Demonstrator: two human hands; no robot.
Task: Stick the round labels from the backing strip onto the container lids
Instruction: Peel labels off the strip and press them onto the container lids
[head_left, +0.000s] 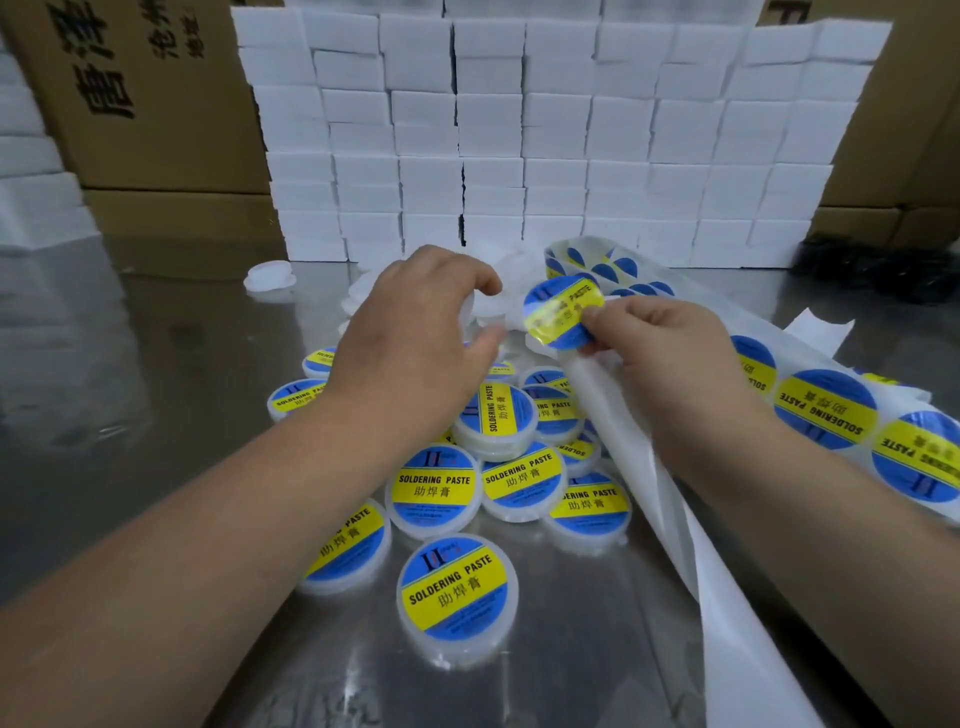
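My right hand (670, 358) pinches a round blue and yellow label (556, 309) by its edge, holding it lifted off the backing strip (826, 410). The strip runs along the right with more labels on it, and its peeled white tail (649, 499) passes under that hand. My left hand (415, 332) reaches forward with its fingers and thumb curled round a plain white container (485, 312), mostly hidden by the hand. Several labelled containers (457, 587) lie piled under and between my forearms. The label is just right of the white container and apart from it.
A lone white lid (270, 278) sits at the back left on the shiny metal table (130, 415). A wall of stacked white blocks (519, 156) closes off the back, with cardboard cartons (156, 104) on both sides. Something black (857, 270) lies at the far right.
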